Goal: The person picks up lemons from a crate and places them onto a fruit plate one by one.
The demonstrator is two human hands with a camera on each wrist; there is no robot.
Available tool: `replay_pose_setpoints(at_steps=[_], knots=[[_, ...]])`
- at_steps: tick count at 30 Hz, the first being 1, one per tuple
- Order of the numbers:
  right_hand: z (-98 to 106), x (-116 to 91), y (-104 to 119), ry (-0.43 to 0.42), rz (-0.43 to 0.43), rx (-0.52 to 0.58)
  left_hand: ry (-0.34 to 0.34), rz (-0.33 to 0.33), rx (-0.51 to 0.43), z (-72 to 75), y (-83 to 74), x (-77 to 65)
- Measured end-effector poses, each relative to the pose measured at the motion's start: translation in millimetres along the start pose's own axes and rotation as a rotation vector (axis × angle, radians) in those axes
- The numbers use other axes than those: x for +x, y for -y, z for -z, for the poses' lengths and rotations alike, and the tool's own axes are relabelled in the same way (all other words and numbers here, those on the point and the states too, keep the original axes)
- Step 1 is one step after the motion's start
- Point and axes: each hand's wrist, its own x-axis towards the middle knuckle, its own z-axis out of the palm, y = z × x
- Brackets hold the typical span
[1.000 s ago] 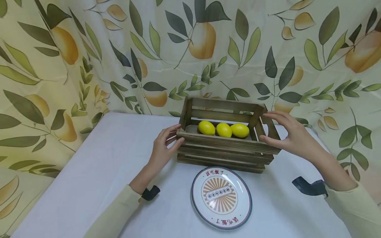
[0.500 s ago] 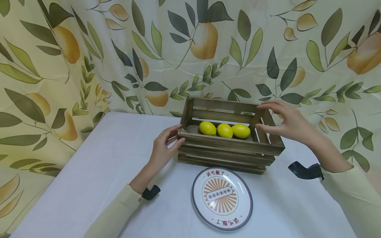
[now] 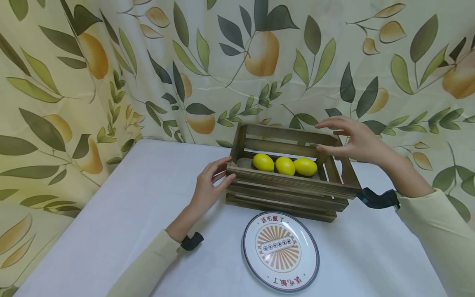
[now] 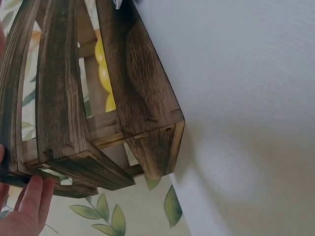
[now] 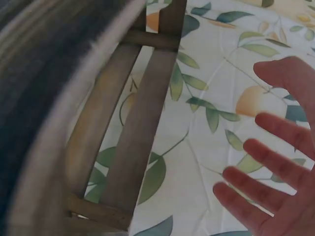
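Observation:
A slatted wooden crate [image 3: 285, 181] stands on the table with three yellow lemons [image 3: 285, 166] lying in a row inside it. My left hand [image 3: 209, 183] holds the crate's front left corner, thumb on the front and fingers round the side; in the left wrist view the fingertips [image 4: 33, 196] touch the end slats. Above the crate's right end hovers my right hand [image 3: 356, 140], thumb and fingers spread, with nothing between them. The right wrist view shows that hand's fingers [image 5: 275, 160] straight and apart from the crate slats [image 5: 140, 123].
In front of the crate lies a round plate [image 3: 280, 251] with a sunburst print and red characters. A white cloth [image 3: 148, 198] covers the table. Behind it hangs a curtain [image 3: 222, 95] printed with fruit and leaves, close to the crate's back.
My right hand has moved off the crate's right end, up and to the left over its back right corner. The left hand stays on the crate. The view has shifted slightly.

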Motion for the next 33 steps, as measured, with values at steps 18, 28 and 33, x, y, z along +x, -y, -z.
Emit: replay_pose_setpoints(at_steps=[18,28,33], knots=[[-10,41,-11,0.164,-0.064,0.13,0.001,0.02,0.016,-0.2,-0.6,-1.2],[-26,58,-21,0.228,-0.072,0.178,0.001,0.028,0.024,0.4,0.2,-1.8],[-34,65,-30,0.306,-0.099,0.278,0.006,0.005,0.004,-0.4,3.0,-1.9]])
